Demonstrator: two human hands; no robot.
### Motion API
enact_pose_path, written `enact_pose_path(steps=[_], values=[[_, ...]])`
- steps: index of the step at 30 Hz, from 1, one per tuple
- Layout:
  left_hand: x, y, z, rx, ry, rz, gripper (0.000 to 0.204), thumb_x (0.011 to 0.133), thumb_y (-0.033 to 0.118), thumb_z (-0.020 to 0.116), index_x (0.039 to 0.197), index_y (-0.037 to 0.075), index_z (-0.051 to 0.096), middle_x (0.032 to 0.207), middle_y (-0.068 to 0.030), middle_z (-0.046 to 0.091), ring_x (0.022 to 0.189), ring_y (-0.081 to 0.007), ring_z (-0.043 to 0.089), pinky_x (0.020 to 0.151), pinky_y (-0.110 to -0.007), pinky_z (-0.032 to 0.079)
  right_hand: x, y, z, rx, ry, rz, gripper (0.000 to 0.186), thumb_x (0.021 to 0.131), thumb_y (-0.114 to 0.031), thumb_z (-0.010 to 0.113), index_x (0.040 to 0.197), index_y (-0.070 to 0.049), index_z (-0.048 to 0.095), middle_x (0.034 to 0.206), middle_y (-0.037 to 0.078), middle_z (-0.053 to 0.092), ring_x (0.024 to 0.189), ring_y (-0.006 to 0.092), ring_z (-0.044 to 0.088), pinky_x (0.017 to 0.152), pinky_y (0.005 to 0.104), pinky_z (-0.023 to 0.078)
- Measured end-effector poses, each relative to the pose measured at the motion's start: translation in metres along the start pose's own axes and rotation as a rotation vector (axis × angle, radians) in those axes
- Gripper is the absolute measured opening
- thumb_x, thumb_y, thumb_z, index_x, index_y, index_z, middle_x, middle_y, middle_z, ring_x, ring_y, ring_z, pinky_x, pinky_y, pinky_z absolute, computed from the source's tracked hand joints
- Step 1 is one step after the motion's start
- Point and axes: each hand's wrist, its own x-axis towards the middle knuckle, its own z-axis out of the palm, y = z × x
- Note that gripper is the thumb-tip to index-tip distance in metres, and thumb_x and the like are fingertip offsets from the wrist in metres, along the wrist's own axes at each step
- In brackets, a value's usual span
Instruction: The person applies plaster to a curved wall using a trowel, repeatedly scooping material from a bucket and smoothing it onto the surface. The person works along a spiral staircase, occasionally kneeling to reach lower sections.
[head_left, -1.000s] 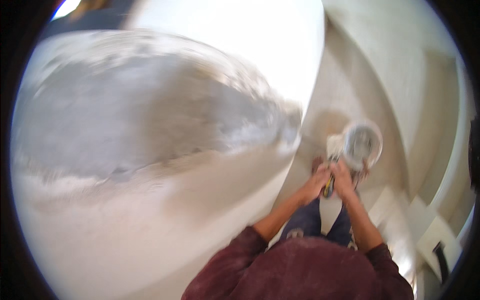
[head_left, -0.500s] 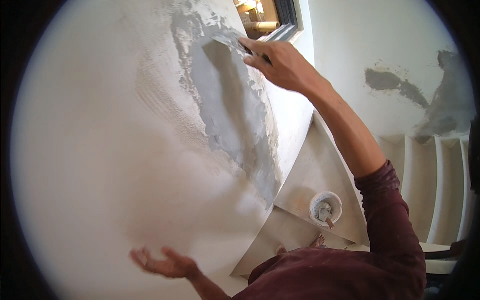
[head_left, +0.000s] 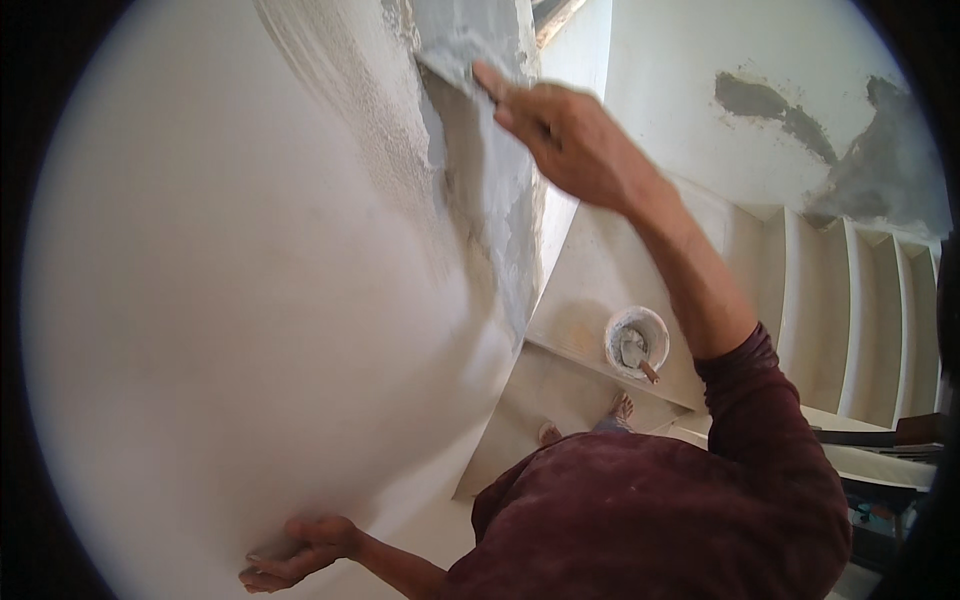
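Below and left of the grey patch (head_left: 508,205), the left hand (head_left: 300,552) is loosely curled with nothing seen in it, its contact with the wall (head_left: 200,300) unclear, and pale ridged plaster (head_left: 340,110) without grey cover borders the patch. On the patch's upper part is the trowel (head_left: 452,62), gripped in the right hand (head_left: 575,140); grey covers much of this strip, but ragged margins suggest a part-finished coat. Right of the patch, the bucket (head_left: 611,340) and stairs (head_left: 860,320) limit footing, whereas leftward the arms have wide room.
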Motion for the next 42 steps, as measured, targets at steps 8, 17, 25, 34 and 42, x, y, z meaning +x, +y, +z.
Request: enact_pose_path(steps=[8,17,25,34,42], values=[[0.003,-0.001,0.008,-0.024,0.077,0.024,0.059,0.093,0.04,0.055,0.141,0.008,0.041,0.153,-0.0102,0.028,0.142,-0.0364,0.02,0.11,-0.054,0.016,-0.173,0.007,0.112,0.052,-0.564,0.31,0.048,0.097,-0.021,0.049,0.144,-0.02,0.04,0.083,0.02,0.058,0.075,0.0337,0.061,0.066,0.0434,0.05],[0.004,-0.001,0.007,-0.057,0.099,0.035,0.056,0.092,0.042,0.058,0.136,0.009,0.048,0.15,-0.0135,0.032,0.142,-0.0358,0.022,0.11,-0.055,0.014,-0.001,0.02,-0.003,-0.195,0.224,0.026,0.043,0.101,-0.041,0.041,0.14,-0.022,0.048,0.093,0.02,0.063,0.081,0.0316,0.063,0.078,0.0428,0.051],[0.001,-0.003,-0.005,-0.02,-0.025,0.072,0.055,0.093,0.038,0.055,0.137,0.006,0.047,0.154,-0.0135,0.024,0.146,-0.0327,0.012,0.113,-0.052,0.007,0.034,-0.01,0.001,-0.089,0.036,0.129,0.041,0.102,-0.037,0.041,0.119,-0.008,0.064,0.086,0.022,0.066,0.076,0.0327,0.063,0.078,0.0438,0.051],[0.001,0.005,0.0,0.059,0.032,0.037,0.054,0.093,0.043,0.054,0.137,0.013,0.049,0.151,-0.0122,0.032,0.145,-0.0325,0.019,0.113,-0.055,0.005,-0.23,0.046,0.172,-0.031,-0.695,0.292,0.052,0.097,-0.021,0.044,0.147,-0.028,0.033,0.083,0.02,0.062,0.074,0.0376,0.062,0.067,0.0462,0.05],[0.008,0.004,-0.003,0.138,0.002,0.062,0.055,0.095,0.039,0.047,0.14,0.007,0.044,0.155,-0.0127,0.026,0.147,-0.028,0.012,0.116,-0.048,0.001,-0.025,0.085,0.019,-0.046,-0.081,0.188,0.049,0.102,-0.039,0.032,0.149,-0.028,0.03,0.075,0.021,0.058,0.071,0.0351,0.062,0.069,0.0477,0.053]])
